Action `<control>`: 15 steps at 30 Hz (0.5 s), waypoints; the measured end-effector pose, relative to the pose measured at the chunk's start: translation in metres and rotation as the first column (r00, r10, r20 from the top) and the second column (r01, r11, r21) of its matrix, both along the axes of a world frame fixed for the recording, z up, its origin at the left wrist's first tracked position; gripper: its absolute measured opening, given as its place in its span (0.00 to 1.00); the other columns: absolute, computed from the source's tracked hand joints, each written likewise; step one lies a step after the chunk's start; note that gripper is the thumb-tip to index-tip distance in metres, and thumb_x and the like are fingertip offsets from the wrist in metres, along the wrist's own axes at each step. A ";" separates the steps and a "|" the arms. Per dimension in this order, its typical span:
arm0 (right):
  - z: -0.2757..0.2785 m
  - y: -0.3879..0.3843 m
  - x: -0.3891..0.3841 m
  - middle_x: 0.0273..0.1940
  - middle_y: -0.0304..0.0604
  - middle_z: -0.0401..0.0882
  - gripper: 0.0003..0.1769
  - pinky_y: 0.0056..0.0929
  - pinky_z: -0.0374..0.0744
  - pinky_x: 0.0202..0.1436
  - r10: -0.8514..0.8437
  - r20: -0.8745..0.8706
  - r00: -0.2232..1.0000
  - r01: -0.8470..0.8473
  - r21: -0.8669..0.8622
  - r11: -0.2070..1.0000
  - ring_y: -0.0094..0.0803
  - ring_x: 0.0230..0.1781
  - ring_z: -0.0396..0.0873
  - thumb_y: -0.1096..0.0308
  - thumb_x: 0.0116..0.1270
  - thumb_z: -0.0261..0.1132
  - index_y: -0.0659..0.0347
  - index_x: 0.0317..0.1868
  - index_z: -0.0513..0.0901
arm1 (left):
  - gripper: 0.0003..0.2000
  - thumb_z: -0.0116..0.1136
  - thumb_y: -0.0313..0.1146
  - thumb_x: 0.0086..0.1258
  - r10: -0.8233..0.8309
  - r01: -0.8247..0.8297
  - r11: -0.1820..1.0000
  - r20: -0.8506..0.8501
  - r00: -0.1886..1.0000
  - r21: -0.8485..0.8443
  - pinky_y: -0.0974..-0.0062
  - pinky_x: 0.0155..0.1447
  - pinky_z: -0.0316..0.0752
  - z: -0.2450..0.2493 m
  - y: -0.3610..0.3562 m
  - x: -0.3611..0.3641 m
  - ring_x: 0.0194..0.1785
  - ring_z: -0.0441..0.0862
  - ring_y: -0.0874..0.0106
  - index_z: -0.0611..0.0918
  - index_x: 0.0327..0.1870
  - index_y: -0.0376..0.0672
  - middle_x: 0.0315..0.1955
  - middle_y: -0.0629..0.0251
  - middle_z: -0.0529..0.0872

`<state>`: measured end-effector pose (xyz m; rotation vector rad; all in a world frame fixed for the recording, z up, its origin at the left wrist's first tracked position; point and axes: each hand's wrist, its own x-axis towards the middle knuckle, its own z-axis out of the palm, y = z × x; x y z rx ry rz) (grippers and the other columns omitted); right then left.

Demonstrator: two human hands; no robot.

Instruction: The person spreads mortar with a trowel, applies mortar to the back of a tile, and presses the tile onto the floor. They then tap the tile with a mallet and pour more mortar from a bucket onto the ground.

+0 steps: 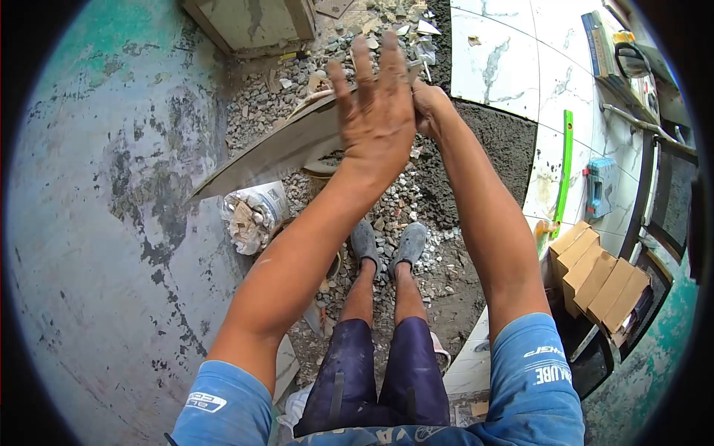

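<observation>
A large thin tile (271,151) is held up tilted, its grey underside and long edge toward me. My left hand (377,111) lies against the tile with fingers stretched and spread, back of the hand facing me. At the tile's right end, my right hand (430,105) is closed around its corner; the fingertips are partly hidden. Wet dark mortar (494,141) lies on the floor to the right of my right hand, beside laid white marbled tiles (494,52).
Loose gravel (256,111) and rubble cover the floor around my feet. A filled white sack (256,212) stands by the left wall. On the right are a green level (565,167), a blue case (599,189) and cardboard boxes (595,279). A framed panel (253,26) stands at the back.
</observation>
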<state>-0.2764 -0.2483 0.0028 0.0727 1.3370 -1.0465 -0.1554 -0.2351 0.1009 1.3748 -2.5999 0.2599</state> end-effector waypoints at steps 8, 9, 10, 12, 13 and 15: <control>-0.046 -0.011 0.001 0.20 0.29 0.72 0.12 0.20 0.77 0.18 0.045 -0.030 0.999 -0.046 -0.056 0.997 0.18 0.17 0.72 0.57 0.66 0.64 0.56 0.32 0.77 | 0.34 0.56 0.48 0.64 -0.102 0.091 0.960 0.027 0.994 0.266 0.39 0.74 0.26 0.106 -0.045 0.014 0.77 0.45 0.52 0.66 0.70 0.40 0.72 0.51 0.60; -0.022 -0.010 0.001 0.20 0.29 0.71 0.13 0.19 0.76 0.18 0.057 -0.056 0.997 -0.056 0.034 0.998 0.18 0.16 0.70 0.56 0.66 0.63 0.56 0.31 0.77 | 0.32 0.55 0.49 0.67 -0.048 0.032 0.983 0.091 0.995 0.179 0.42 0.75 0.31 0.113 -0.052 0.035 0.77 0.50 0.58 0.68 0.70 0.46 0.72 0.56 0.63; 0.005 -0.007 0.003 0.19 0.29 0.70 0.13 0.18 0.75 0.18 0.075 -0.080 0.994 -0.065 0.124 0.990 0.18 0.15 0.68 0.56 0.66 0.63 0.56 0.30 0.76 | 0.30 0.56 0.49 0.67 -0.040 0.032 0.987 0.045 0.998 0.156 0.47 0.75 0.38 0.125 -0.057 0.065 0.75 0.56 0.59 0.71 0.67 0.44 0.69 0.55 0.68; 0.001 -0.006 0.004 0.20 0.31 0.70 0.15 0.20 0.76 0.19 0.034 -0.113 0.993 -0.021 0.113 0.993 0.18 0.15 0.68 0.55 0.68 0.61 0.57 0.30 0.76 | 0.28 0.60 0.48 0.65 0.019 0.017 0.972 -0.152 0.988 0.236 0.55 0.73 0.53 0.152 -0.072 0.129 0.68 0.68 0.59 0.77 0.61 0.40 0.60 0.53 0.77; -0.004 -0.006 0.002 0.20 0.32 0.70 0.15 0.22 0.77 0.20 0.014 -0.100 0.995 -0.002 0.117 0.993 0.19 0.15 0.67 0.55 0.69 0.60 0.57 0.30 0.75 | 0.28 0.62 0.49 0.63 0.089 0.018 0.939 -0.294 0.952 0.343 0.60 0.71 0.61 0.164 -0.077 0.158 0.63 0.74 0.59 0.80 0.57 0.36 0.54 0.51 0.82; -0.016 -0.004 -0.003 0.19 0.32 0.69 0.16 0.25 0.77 0.21 -0.012 -0.072 0.997 0.021 0.124 0.992 0.19 0.14 0.67 0.56 0.71 0.57 0.56 0.28 0.74 | 0.19 0.60 0.39 0.68 0.350 -0.148 0.842 -0.316 0.882 0.518 0.71 0.68 0.63 0.190 -0.060 0.205 0.60 0.77 0.67 0.82 0.56 0.40 0.54 0.59 0.83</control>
